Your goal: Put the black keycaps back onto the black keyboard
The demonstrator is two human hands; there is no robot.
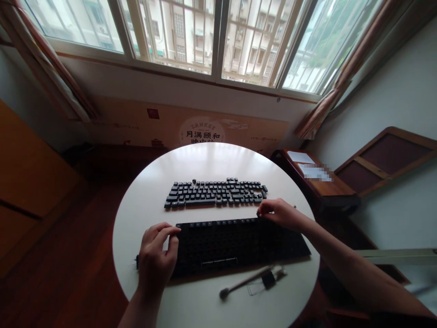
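A black keyboard point(239, 248) lies on the round white table point(136, 200), its top row fitted with keycaps and most of its other key places bare. My left hand point(159, 250) is bent over the keyboard's left end, fingers curled against its upper left corner. Above the far edge, right of the row of fitted caps, my right hand point(278, 212) pinches a small black keycap point(258, 214). Beyond the keyboard, loose black keycaps point(201, 202) are laid out in rows in a keyboard pattern.
Near the front of the table lie a brush point(239, 286), a wire tool, partly blurred, and a small black piece point(268, 280). A wooden side table point(327, 187) with papers stands at the right. Barred windows point(252, 41) and curtains are behind.
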